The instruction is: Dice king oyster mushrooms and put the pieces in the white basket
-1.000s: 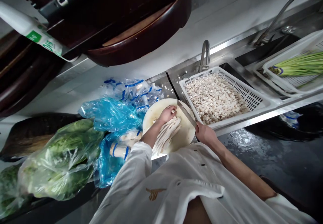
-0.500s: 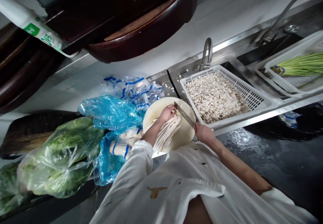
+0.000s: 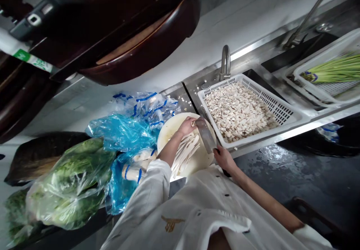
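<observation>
On a round white cutting board (image 3: 165, 130) lie long pale strips of mushroom (image 3: 185, 152), probably king oyster. My left hand (image 3: 187, 125) is closed over the far ends of some strips, fingers curled. In my right hand (image 3: 225, 158) is the handle of a cleaver (image 3: 206, 135). Its blade shows its broad flat side, with the tip end close beside my left fingertips. Whether the edge touches the board cannot be made out. Right of the board, a white basket (image 3: 289, 118) holds a heap of small diced pieces (image 3: 242, 111), pale like the strips.
Blue plastic bags (image 3: 123, 131) and clear blue-striped packs (image 3: 152, 105) lie left of the board. Further left sits a clear bag of green vegetables (image 3: 70, 182). A faucet (image 3: 225, 62) rises behind the basket. Long green stalks (image 3: 334, 70) lie in a tray at right. Dark wooden tubs (image 3: 146, 47) overhang the counter.
The cleaver's blade has turned from nearly edge-on to showing its broad side. My right hand has shifted slightly toward me. My left hand remains on the strips; the view has tilted a little.
</observation>
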The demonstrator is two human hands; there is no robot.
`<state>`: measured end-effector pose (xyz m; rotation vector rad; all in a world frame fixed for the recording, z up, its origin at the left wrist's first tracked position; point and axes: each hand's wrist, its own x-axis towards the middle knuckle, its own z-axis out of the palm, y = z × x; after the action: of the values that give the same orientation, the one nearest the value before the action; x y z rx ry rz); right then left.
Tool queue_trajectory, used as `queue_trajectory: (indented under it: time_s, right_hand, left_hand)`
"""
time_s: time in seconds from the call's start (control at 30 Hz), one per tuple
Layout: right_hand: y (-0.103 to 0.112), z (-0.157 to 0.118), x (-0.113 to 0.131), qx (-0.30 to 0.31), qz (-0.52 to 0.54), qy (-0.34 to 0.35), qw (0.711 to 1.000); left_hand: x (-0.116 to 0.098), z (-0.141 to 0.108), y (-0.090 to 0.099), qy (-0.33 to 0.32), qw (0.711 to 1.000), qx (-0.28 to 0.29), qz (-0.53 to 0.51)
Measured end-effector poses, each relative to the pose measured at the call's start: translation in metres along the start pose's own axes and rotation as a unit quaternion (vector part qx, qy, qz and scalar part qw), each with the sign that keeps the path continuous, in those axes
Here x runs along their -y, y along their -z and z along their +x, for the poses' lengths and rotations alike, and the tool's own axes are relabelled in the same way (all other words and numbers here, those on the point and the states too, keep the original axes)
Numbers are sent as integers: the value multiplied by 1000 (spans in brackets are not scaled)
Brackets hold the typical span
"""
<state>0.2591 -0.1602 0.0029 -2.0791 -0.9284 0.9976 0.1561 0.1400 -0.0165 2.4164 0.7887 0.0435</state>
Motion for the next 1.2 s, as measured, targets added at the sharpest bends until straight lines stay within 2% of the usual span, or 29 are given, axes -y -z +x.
queue_trajectory:
  time_s: [0.13,0.3,0.47,0.57,0.67,0.87,1.0,1.1,1.2]
  right_hand:
    - [-10,2,6,25,52,-26,998]
    - [7,-14,0,6,71,-36,997]
    - [26,-36,-5,3,4,-48,999]
    - [25,-39,-1,20,-48,-67,996]
    - [18,-36,4,37,-58,-66,995]
    - [4,-25,3,18,53,-42,998]
    - [0,-23,2,25,112,-41,993]
    - [12,-21,6,29,133,-31,990]
    - [43,-18,12,-16,127,-12,992]
  left_hand:
    - [-8,-6,2,32,999,-29,-20]
    - [-16,-15,3,56,998,-30,-24]
    - [-17,-17,4,51,999,13,7]
    - [-17,-15,2,47,999,12,11]
    - [-20,-12,-5,50,999,-8,0]
    - [-33,-8,-25,38,997,-43,-47]
    - [-41,-9,-29,86,994,-51,-52]
    - [-54,7,-24,96,991,-62,-72]
    - [-78,46,-14,33,992,-83,-93]
